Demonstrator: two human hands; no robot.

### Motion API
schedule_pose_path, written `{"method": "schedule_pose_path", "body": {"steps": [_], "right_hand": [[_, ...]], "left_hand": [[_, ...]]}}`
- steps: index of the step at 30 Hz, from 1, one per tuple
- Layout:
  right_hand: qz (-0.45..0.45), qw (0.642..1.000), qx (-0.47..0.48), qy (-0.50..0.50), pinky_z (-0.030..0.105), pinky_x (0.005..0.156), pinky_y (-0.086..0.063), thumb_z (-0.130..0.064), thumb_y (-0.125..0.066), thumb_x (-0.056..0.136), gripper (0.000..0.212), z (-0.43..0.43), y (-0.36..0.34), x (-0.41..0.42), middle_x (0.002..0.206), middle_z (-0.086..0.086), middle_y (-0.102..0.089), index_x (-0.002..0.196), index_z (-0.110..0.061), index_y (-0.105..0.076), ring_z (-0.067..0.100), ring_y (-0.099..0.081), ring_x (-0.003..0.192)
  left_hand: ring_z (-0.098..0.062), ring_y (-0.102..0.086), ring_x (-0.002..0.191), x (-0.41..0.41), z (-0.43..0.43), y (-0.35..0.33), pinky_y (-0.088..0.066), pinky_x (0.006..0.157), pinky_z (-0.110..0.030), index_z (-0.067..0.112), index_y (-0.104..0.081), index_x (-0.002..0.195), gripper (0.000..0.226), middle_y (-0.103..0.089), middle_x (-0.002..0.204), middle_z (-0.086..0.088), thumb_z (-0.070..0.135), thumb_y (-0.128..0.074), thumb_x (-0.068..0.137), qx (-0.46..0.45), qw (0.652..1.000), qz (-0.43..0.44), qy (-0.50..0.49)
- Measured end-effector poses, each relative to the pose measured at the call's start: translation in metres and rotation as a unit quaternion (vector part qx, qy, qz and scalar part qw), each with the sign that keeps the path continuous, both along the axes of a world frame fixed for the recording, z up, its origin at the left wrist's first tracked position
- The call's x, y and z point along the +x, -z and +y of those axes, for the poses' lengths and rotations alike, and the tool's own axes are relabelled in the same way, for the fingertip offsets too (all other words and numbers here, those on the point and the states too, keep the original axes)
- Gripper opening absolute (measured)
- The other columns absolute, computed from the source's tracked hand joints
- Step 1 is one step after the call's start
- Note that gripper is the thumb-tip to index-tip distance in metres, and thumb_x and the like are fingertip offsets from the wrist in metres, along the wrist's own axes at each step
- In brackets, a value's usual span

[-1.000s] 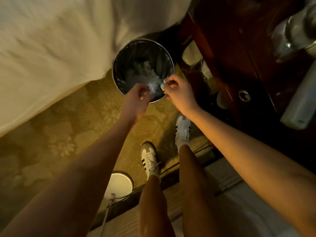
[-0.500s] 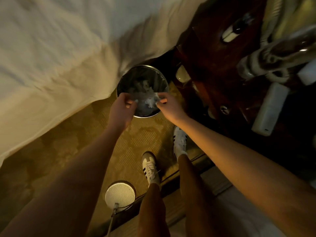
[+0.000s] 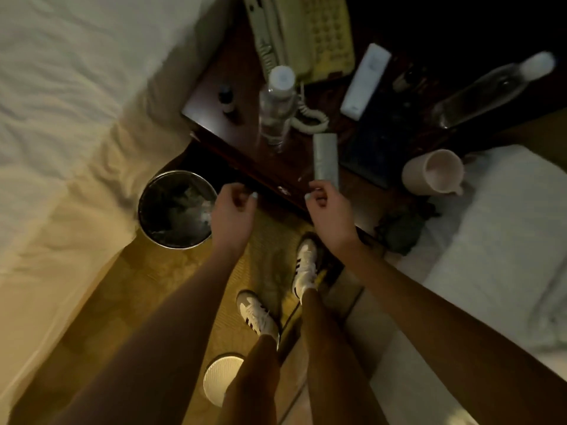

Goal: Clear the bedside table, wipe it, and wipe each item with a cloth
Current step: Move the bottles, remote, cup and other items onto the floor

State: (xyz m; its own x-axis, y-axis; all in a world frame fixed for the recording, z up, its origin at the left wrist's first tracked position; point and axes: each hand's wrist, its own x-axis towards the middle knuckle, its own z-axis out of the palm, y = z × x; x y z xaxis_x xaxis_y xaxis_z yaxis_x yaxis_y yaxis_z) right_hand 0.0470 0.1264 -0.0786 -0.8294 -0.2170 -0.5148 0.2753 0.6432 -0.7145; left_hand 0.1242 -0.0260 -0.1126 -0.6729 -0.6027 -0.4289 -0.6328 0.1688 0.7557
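Hardly begun — left hand [image 3: 233,211] and right hand [image 3: 329,213] loosely curled, empty, desk [image 3: 211,93] just beyond them crowded with bottle [image 3: 276,108], phone [image 3: 306,35] and grey case [image 3: 325,161], dark cloth [image 3: 399,231] bunched beside the right hand — clearing and wiping all ahead.

A: You have bare wood at the front left corner of the bedside table [image 3: 236,133], between the small dark bottle [image 3: 226,98] and the upright water bottle [image 3: 276,108].
B: Your right is tighter. The grey remote [image 3: 325,159] lies at the front edge just beside a dark book [image 3: 377,142], with a tipped mug [image 3: 435,174] past it.
A: At the back, the telephone [image 3: 306,32] and its coiled cord [image 3: 310,122] block you.
B: Low on your left, the waste bin [image 3: 176,210] stands just beside the bed [image 3: 61,118]
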Motion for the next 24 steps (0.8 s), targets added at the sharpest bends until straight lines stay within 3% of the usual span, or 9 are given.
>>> {"method": "schedule_pose_path", "body": {"steps": [5, 9, 13, 15, 17, 21, 24], "right_hand": [[0.066, 0.995, 0.039, 0.070, 0.032, 0.087, -0.053, -0.015, -0.055, 0.094, 0.029, 0.056, -0.006, -0.027, 0.112, 0.006, -0.058, 0.123, -0.010, -0.055, 0.014, -0.058, 0.100], [0.157, 0.982, 0.060, 0.088, 0.026, 0.091, -0.046, -0.016, -0.058, 0.093, 0.030, 0.091, -0.009, -0.057, 0.115, 0.008, -0.055, 0.121, -0.005, -0.056, 0.020, -0.056, 0.105], [0.235, 0.955, 0.089, 0.155, 0.039, 0.096, -0.045, -0.024, -0.054, 0.088, 0.034, 0.129, -0.014, -0.082, 0.112, 0.010, -0.057, 0.116, -0.004, -0.056, 0.026, -0.055, 0.106], [0.223, 0.944, 0.139, 0.200, 0.035, 0.100, -0.043, -0.029, -0.059, 0.083, 0.044, 0.147, -0.011, -0.088, 0.118, 0.011, -0.056, 0.120, -0.004, -0.056, 0.024, -0.053, 0.110], [0.216, 0.938, 0.177, 0.207, 0.040, 0.102, -0.043, -0.036, -0.070, 0.077, 0.063, 0.163, -0.003, -0.089, 0.126, 0.014, -0.054, 0.128, -0.003, -0.052, 0.026, -0.051, 0.118], [0.177, 0.953, 0.212, 0.127, 0.039, 0.114, -0.024, -0.060, -0.070, 0.069, 0.104, 0.177, 0.014, -0.089, 0.148, 0.018, -0.035, 0.147, -0.005, -0.028, 0.032, -0.034, 0.137], [0.160, 0.954, 0.228, 0.108, 0.047, 0.114, -0.024, -0.057, -0.075, 0.066, 0.113, 0.174, 0.021, -0.099, 0.151, 0.017, -0.029, 0.151, -0.011, -0.016, 0.033, -0.029, 0.139]], "left_hand": [[-0.017, -0.055, 0.109, -0.034, 0.056, -0.003, -0.050, 0.093, -0.043, 0.019, -0.053, 0.123, 0.041, -0.058, 0.115, 0.002, 0.036, -0.065, 0.087, -0.005, 1.000, -0.002, 0.021], [-0.019, -0.045, 0.120, -0.055, 0.091, 0.000, -0.044, 0.099, -0.041, 0.016, -0.050, 0.128, 0.052, -0.052, 0.126, -0.002, 0.039, -0.067, 0.085, -0.041, 0.998, -0.033, 0.033], [-0.021, -0.041, 0.123, -0.069, 0.120, 0.001, -0.040, 0.099, -0.035, 0.012, -0.046, 0.132, 0.060, -0.047, 0.130, -0.005, 0.039, -0.068, 0.083, -0.053, 0.996, -0.067, 0.036], [-0.023, -0.041, 0.124, -0.073, 0.130, 0.001, -0.035, 0.096, -0.031, 0.010, -0.044, 0.134, 0.066, -0.045, 0.133, -0.007, 0.038, -0.070, 0.080, -0.060, 0.995, -0.082, 0.019], [-0.026, -0.042, 0.124, -0.077, 0.138, 0.004, -0.037, 0.098, -0.034, 0.007, -0.043, 0.136, 0.072, -0.044, 0.132, -0.011, 0.039, -0.071, 0.078, -0.072, 0.993, -0.097, 0.000], [-0.029, -0.043, 0.122, -0.089, 0.147, 0.012, -0.039, 0.100, -0.046, 0.007, -0.042, 0.136, 0.076, -0.044, 0.131, -0.013, 0.042, -0.073, 0.076, -0.104, 0.988, -0.117, -0.011], [-0.027, -0.039, 0.126, -0.098, 0.150, 0.016, -0.034, 0.102, -0.044, 0.011, -0.040, 0.136, 0.076, -0.041, 0.134, -0.010, 0.045, -0.072, 0.077, -0.131, 0.983, -0.132, -0.004]]}}
